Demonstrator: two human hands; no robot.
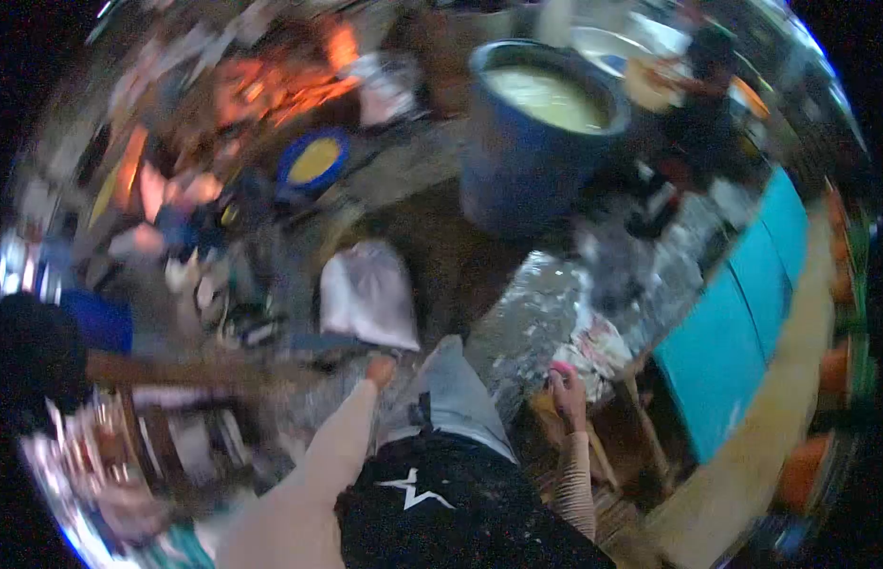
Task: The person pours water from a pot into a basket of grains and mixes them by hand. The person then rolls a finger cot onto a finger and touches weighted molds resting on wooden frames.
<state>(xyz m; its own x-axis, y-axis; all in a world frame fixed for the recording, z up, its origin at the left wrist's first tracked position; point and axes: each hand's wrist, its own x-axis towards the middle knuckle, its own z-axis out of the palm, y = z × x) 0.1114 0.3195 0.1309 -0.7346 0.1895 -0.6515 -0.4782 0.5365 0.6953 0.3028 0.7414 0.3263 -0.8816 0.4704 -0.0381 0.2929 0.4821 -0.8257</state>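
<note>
My left hand (380,369), at the end of a pale sleeve, is low at the centre, just below a whitish sack (367,294). Blur hides its fingers, and I cannot tell whether it touches the sack. To the right, my right hand (570,398) comes out of a striped sleeve, its fingers closed around a small pink thing (559,367) whose kind I cannot make out. Close beside that hand is a crumpled white cloth (601,349) with reddish marks. Part of the cloth lies behind the fingers.
A large blue drum (527,171) of pale liquid stands ahead. A fire (290,90) burns at the upper left, near a blue-rimmed basin (313,161). Turquoise panels (721,351) run along the right. Another person (693,114) is at the upper right. The ground (532,299) looks wet.
</note>
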